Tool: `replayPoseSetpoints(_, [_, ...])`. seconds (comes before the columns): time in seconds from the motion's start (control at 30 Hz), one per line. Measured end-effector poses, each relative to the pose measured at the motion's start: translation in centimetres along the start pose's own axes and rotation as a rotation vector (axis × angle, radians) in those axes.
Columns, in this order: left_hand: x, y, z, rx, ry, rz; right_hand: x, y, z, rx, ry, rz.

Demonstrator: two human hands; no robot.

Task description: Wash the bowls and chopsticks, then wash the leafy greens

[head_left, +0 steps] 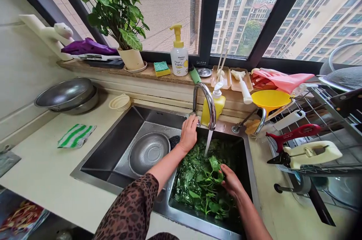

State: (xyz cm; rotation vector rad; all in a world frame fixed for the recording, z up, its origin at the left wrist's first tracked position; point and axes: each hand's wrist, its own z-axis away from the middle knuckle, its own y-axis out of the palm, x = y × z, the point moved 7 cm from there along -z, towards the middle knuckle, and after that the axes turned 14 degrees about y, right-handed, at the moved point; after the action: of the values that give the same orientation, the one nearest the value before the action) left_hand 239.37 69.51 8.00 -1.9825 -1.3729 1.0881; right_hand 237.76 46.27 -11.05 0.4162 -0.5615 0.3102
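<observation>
Right hand in there now, fingers curled on a sprig of leafy greens, heaped under the faucet, stems pointing every way! Left hand open, fingers draped just beside the faucet's base, with tight room against the steel basin walls.

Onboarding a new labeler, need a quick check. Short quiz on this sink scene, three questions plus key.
1. True or false: the right hand is in the leafy greens in the right basin of the steel double sink.
2. Which basin holds the perforated steel strainer?
3. What lies on the counter left of the sink? A) a yellow funnel B) a green-and-white striped cloth C) a pump bottle

Key: 1 true; 2 the left basin; 3 B
</observation>
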Motion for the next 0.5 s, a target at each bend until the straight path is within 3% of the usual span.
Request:
replayPoseSetpoints(0.1, [0.8,1.9,0.1,0.133,0.061,-0.08,0.6,-0.5,0.6,-0.011,-0.001,-0.098])
replayPoseSetpoints(0.23, [0.6,2.9,1.1,0.145,0.073,-0.209,1.8,-0.1,1.3,-0.042,-0.013,-0.151])
replayPoseSetpoints(0.4, [-0.4,2.8,2.0,0.224,0.119,-0.204,3.5,2.5,1.8,0.046,-0.026,-0.231])
replayPoseSetpoints(0.5, [-1.3,1.8,3.6,0.166,0.047,-0.083,3.9,2.8,2.2,0.045,-0.075,-0.123])
